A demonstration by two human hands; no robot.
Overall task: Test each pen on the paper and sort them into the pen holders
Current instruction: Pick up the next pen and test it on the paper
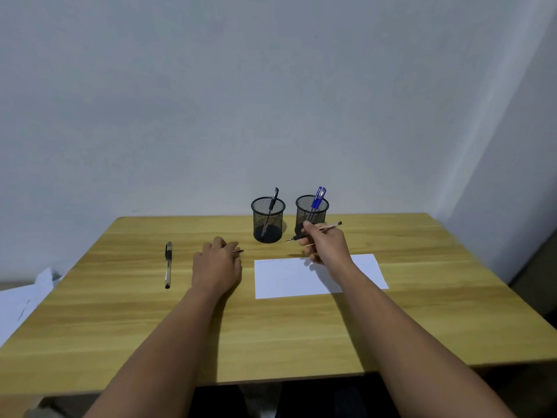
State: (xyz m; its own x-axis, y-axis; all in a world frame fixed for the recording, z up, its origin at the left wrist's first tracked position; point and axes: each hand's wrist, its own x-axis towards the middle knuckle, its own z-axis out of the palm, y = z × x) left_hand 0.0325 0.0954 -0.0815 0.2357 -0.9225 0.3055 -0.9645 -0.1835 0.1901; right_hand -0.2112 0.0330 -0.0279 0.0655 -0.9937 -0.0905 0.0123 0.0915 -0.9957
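Note:
Two black mesh pen holders stand at the back of the wooden table. The left holder (268, 220) has one black pen in it, the right holder (312, 213) has blue pens. My right hand (324, 244) holds an uncapped clear pen (330, 227) above the far edge of the white paper (304, 279), its tip pointing left. My left hand (217, 260) rests on the table with its fingers closed over a small dark piece (238, 252), perhaps a pen cap. A capped black pen (168, 264) lies on the table to the left.
The wooden table (271, 333) backs onto a plain wall. Loose white papers (21, 300) lie off the table's left edge. The table's front edge runs just below my forearms.

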